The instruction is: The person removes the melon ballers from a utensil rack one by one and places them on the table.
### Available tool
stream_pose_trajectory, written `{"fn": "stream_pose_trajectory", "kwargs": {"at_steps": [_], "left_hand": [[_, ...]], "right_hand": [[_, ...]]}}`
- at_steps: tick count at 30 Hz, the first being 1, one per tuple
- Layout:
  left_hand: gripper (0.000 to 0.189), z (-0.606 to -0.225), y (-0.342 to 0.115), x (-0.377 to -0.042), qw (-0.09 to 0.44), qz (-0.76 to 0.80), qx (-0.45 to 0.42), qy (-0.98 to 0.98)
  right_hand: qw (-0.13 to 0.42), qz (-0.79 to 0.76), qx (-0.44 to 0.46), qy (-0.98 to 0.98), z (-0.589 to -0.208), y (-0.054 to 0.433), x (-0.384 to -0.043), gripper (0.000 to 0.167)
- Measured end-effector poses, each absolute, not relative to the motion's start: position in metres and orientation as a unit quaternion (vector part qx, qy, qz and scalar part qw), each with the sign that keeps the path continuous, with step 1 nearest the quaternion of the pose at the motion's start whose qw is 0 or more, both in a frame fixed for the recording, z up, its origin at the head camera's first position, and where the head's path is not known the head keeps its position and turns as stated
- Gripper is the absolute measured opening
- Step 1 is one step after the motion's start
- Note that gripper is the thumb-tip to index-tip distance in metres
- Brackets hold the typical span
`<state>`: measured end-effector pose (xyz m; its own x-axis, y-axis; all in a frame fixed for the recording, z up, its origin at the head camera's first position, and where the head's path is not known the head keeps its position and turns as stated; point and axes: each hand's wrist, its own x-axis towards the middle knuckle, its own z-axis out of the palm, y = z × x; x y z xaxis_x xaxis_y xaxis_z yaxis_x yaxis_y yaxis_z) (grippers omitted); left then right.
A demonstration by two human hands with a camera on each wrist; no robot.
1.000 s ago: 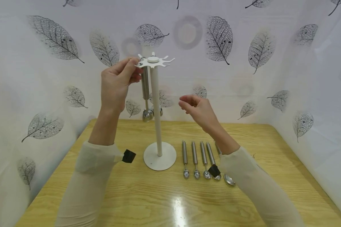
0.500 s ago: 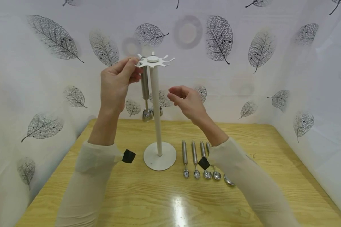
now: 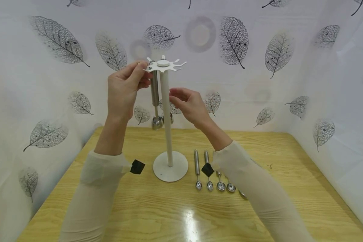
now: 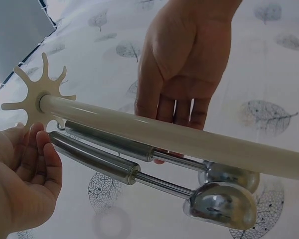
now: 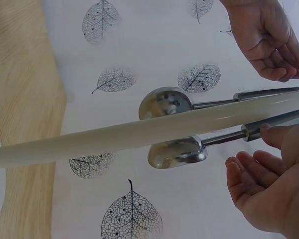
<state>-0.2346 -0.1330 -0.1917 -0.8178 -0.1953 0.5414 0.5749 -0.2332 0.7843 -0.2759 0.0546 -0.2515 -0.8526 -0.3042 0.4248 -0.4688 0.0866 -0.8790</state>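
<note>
Spoons (image 3: 155, 92), two of them, hang bowls (image 4: 222, 206) down from the rack (image 3: 163, 63), close on the pole's (image 3: 167, 131) 9 o'clock side in the head view; the rear one is partly hidden. Five table spoons (image 3: 197, 163) lie in a row on the table (image 3: 139, 215), at 3 o'clock of the round base (image 3: 169, 175).

Progress, by my reading: early. Two up, five lying loose; several hooks (image 4: 12, 106) bare, including those from 2 to 4 o'clock.

Grips: left hand (image 3: 124, 87) at the rack's 9 o'clock, thumb and fingertips pinched, apparently on the rack's rim; whether a spoon's end is caught too, cannot tell. Right hand (image 3: 192, 106) at the pole's 3 o'clock, fingers loosely bent, seemingly grasping nothing; thumb very near a hanging handle (image 5: 284, 121), contact unclear.

Room: base stands well inside the table edges. Leaf-print sheet (image 3: 245, 87) close behind the 12 o'clock edge. Wide bare table at 6 and 9 o'clock. Right sleeve (image 3: 260, 188) crosses over the row, hiding some handles; tightest space lies between pole and hands.
</note>
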Motion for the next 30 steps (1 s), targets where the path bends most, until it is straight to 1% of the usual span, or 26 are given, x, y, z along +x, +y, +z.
{"fn": "stream_pose_trajectory", "kwargs": {"at_steps": [8,14,25,30], "left_hand": [[0.012,-0.192,-0.132,-0.235,0.250,-0.769,-0.169,-0.563],[0.014,-0.192,-0.132,-0.235,0.255,-0.765,-0.173,-0.565],[0.014,-0.192,-0.132,-0.235,0.254,-0.764,-0.171,-0.567],[0.017,-0.193,-0.132,-0.236,0.258,-0.761,-0.171,-0.570]], "right_hand": [[0.054,0.644,0.266,-0.715,-0.250,0.047,-0.279,0.033],[0.046,0.645,0.273,-0.712,-0.250,0.046,-0.279,0.033],[0.074,0.634,0.293,-0.712,-0.245,0.049,-0.280,0.029],[0.084,0.637,0.280,-0.713,-0.239,0.051,-0.282,0.029]]}}
